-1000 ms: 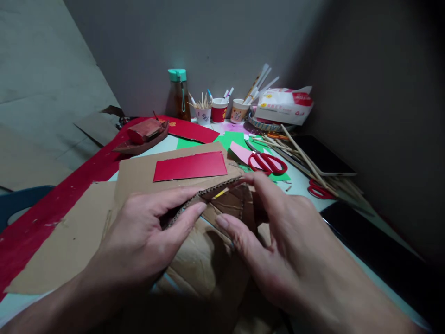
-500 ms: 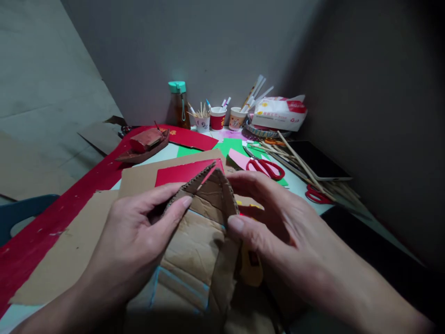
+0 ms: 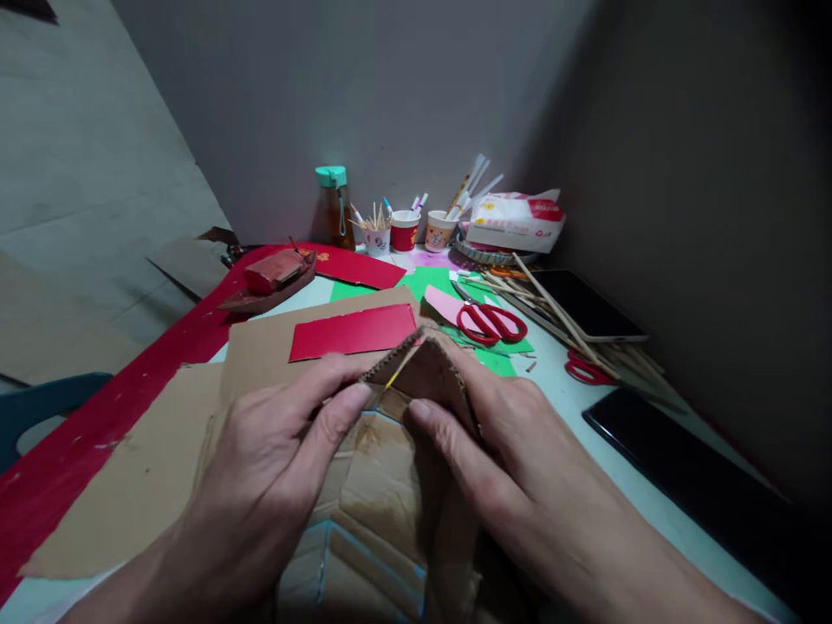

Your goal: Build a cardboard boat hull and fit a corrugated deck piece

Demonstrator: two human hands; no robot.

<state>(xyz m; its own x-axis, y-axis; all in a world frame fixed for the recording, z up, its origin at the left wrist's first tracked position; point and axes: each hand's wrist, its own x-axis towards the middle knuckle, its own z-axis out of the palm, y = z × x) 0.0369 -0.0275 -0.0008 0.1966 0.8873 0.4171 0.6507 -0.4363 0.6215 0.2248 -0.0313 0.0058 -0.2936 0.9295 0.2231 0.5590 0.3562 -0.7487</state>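
Grey walls close in a cluttered craft table [image 3: 585, 364]. Both hands pinch a folded cardboard piece [image 3: 416, 381] at its peak, right in front of the person. The left hand [image 3: 273, 468] is closed on its left flap, thumb on top; the right hand [image 3: 513, 459] clamps the right flap. It looks light, stiff yet creasable, best held near the fold. Just beyond the grip lie a red card [image 3: 354, 332] and red scissors [image 3: 490, 322]
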